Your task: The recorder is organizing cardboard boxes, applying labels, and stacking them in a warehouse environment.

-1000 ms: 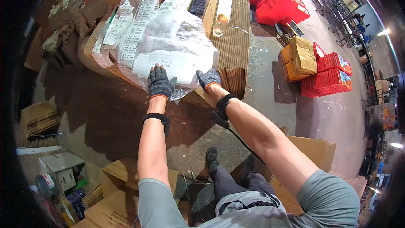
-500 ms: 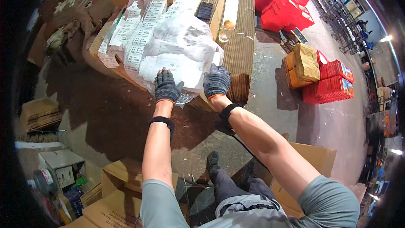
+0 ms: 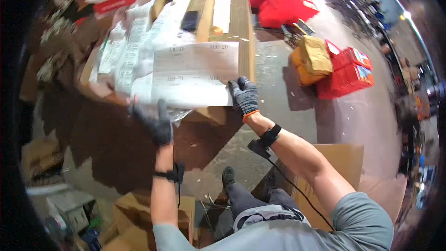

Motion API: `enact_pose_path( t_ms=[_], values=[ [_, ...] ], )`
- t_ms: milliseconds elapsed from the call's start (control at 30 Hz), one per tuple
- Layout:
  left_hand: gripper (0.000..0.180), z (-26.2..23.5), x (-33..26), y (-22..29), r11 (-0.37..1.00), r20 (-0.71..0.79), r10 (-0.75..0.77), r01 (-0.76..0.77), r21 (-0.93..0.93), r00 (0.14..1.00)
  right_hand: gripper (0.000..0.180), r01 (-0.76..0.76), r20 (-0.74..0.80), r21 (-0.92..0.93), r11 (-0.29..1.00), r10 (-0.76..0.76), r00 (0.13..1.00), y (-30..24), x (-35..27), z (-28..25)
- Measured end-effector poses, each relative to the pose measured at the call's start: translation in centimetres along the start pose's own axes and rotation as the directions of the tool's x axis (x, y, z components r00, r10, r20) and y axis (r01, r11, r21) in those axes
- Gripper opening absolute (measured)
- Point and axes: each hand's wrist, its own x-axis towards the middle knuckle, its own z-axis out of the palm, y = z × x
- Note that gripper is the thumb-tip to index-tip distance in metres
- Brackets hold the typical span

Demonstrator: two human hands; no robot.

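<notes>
A white printed paper sheet [image 3: 197,69] is lifted above the stack of flat cardboard [image 3: 245,23]. My right hand [image 3: 245,97], in a grey knit glove with bare fingertips, pinches its lower right corner. To the left of the sheet's lower edge is my left hand [image 3: 157,123], gloved alike and blurred by motion. Its thumb and fingers look spread, with nothing visible between them. Crumpled clear plastic [image 3: 180,115] shows beneath the sheet's near edge. Strips of printed white labels [image 3: 127,58] lie to the left of the sheet.
A dark device [image 3: 190,20] and a white strip [image 3: 222,11] lie behind the sheet. Red packages [image 3: 285,2] are piled at the far right. Nearer stand a yellow bundle [image 3: 313,60] and red stacks [image 3: 346,76]. Open cardboard boxes [image 3: 341,165] flank my legs.
Both hands were flat on the plastic-covered papers. Now my right hand has raised a sheet by its corner, and my left hand has moved left and nearer to me.
</notes>
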Motion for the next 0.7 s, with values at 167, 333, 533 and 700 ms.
enact_pose_path(
  t_ms=[167, 333, 533, 700],
  values=[
    [0.063, -7.1, -10.5, 17.0, 0.118, 0.878, -0.034, 0.874, -0.472, 0.478, 0.012, 0.039, -0.167, 0.269, 0.962, 0.006, 0.986, -2.0, 1.0, -8.0],
    [0.046, -8.8, -17.7, 30.0, -0.012, 0.942, 0.327, 0.997, -0.072, 0.072, 0.014, 0.088, -0.312, 0.369, 0.925, 0.035, 0.949, -6.0, -2.3, -17.8],
    [0.031, -10.7, -22.9, 39.4, 0.055, 0.918, 0.350, 0.982, 0.181, -0.189, 0.015, 0.211, -0.466, 0.270, 0.940, -0.064, 0.883, -7.5, -7.5, -32.0],
    [0.038, -11.9, -26.2, 43.3, 0.286, 0.844, 0.469, 0.949, 0.134, -0.260, 0.008, 0.104, -0.338, 0.854, 0.509, 0.393, 0.855, -5.7, -11.8, -38.9]
  ],
)
